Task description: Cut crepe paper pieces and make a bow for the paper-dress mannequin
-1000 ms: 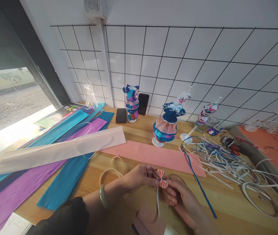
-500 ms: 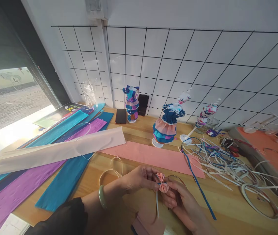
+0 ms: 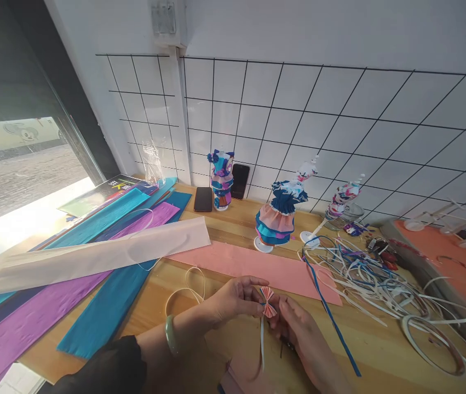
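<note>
A small pleated pink bow with a dark blue tie at its waist is pinched between the thumb and fingers of my left hand. From it a thin white ribbon hangs down toward the table. My right hand is close against the bow's right side, its fingers curled; what they hold is hidden. Just below those fingers, a small dark object shows, too unclear to name. At the bottom edge lies a folded pink piece beside my hands.
A pink paper strip lies beyond my hands. Purple, teal and cream strips overlap at left. Dressed miniature mannequins and phones stand or lie near the wall. Tangled ribbons spread at right.
My right hand's thumb and forefinger have drawn slightly away from the bow. The bow has turned and shifted a little left, still in my left hand. The camera view has tilted slightly upward.
</note>
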`<state>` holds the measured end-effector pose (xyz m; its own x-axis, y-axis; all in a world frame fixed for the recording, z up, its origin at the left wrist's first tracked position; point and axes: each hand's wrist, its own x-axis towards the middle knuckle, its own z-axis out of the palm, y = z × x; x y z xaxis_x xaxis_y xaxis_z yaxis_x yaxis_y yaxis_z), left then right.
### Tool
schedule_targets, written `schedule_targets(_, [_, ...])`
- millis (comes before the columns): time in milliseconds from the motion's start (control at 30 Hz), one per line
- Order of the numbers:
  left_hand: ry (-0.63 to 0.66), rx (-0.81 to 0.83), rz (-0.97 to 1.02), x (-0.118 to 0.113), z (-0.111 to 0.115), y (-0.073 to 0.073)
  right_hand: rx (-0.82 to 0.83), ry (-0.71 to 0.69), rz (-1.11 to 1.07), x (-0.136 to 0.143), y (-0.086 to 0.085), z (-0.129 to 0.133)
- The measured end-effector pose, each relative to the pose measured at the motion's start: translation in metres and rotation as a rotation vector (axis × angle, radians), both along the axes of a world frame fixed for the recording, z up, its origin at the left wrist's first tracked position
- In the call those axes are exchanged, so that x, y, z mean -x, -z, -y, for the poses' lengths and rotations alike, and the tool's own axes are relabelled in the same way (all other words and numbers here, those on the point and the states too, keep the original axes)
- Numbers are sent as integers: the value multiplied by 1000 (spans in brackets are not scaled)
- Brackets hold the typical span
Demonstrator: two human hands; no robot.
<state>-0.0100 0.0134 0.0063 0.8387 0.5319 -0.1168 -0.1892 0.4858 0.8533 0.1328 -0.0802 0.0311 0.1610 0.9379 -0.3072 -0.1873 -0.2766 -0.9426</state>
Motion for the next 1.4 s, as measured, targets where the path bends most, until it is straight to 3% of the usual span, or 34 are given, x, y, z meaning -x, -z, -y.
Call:
schedule_targets(167, [-45,-126,-25,-1,4,1,-95,5,175,8,-6,-3])
schedule_targets(700, [-91,-135,-45,-1,1,3,-108,154,116,-2,2,-3])
schedule_targets(933, [-84,-105,-42,-1,5,-2,-112,92,150,0,8,-4])
schedule_targets(1067, [-65,-149,-34,-1,5,1,-112,63,178,-3,11,-3])
schedule_targets(1400, [-91,-72,-24,-2,-1,9,-91,80,131,-5,14,-4])
